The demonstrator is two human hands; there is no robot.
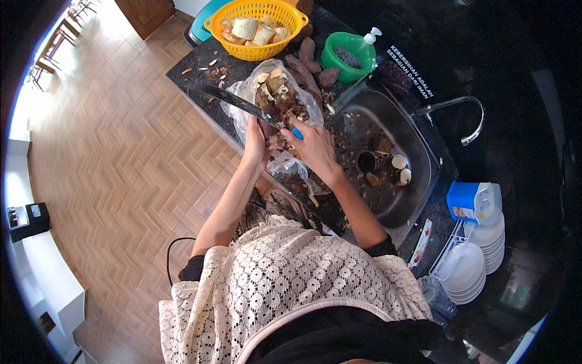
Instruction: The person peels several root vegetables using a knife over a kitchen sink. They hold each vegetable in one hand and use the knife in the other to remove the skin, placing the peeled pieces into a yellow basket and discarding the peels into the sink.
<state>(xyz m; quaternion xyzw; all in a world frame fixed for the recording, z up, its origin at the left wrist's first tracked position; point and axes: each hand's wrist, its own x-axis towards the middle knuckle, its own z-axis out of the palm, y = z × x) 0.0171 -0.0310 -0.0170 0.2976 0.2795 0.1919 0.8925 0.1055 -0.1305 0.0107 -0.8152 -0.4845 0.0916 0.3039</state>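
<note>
My right hand [314,145] grips the blue handle of a large knife [236,101], its long dark blade pointing up and left across a clear plastic bag [237,119]. My left hand [257,143] holds a reddish-brown root [268,129], probably a sweet potato, against the blade's lower end; fingers hide part of it. Brown and pale peelings [276,86] fill the bag beneath both hands. Unpeeled sweet potatoes [305,75] lie just beyond the bag. Farther back, a yellow plastic colander [254,51] holds pale peeled root chunks [245,28].
A steel sink [409,204] with scraps and pale root pieces [399,162] is at the right, under a curved faucet [477,109]. Near it stand a green container [348,68] with a pump bottle, stacked white dishes [464,273] and a blue-and-white box [466,200]. Scraps litter the dark counter [191,82].
</note>
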